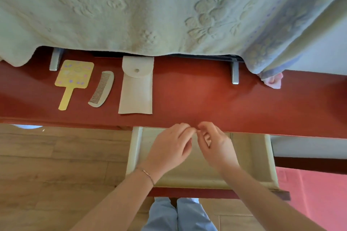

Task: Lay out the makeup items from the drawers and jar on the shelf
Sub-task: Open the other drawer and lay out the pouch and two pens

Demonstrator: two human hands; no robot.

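Observation:
A red shelf (206, 92) runs across the view. On its left part lie a yellow hand mirror (72, 78), a pale comb (102, 89) and a white snap pouch (136, 88), side by side. Below the shelf's front edge a cream drawer (135, 148) stands pulled out. Over the drawer, my left hand (169, 148) and my right hand (216, 144) meet with fingertips pinched together near the shelf edge. Whether anything small sits between the fingers is not visible. The drawer's inside is largely hidden by my hands.
A pale green embossed towel (150, 9) hangs over the back of the shelf, covering what stands behind. Two grey metal feet (55, 60) (234, 73) poke out beneath it. A pink cloth (274, 80) lies at the right. Wooden floor (56, 165) lies below left.

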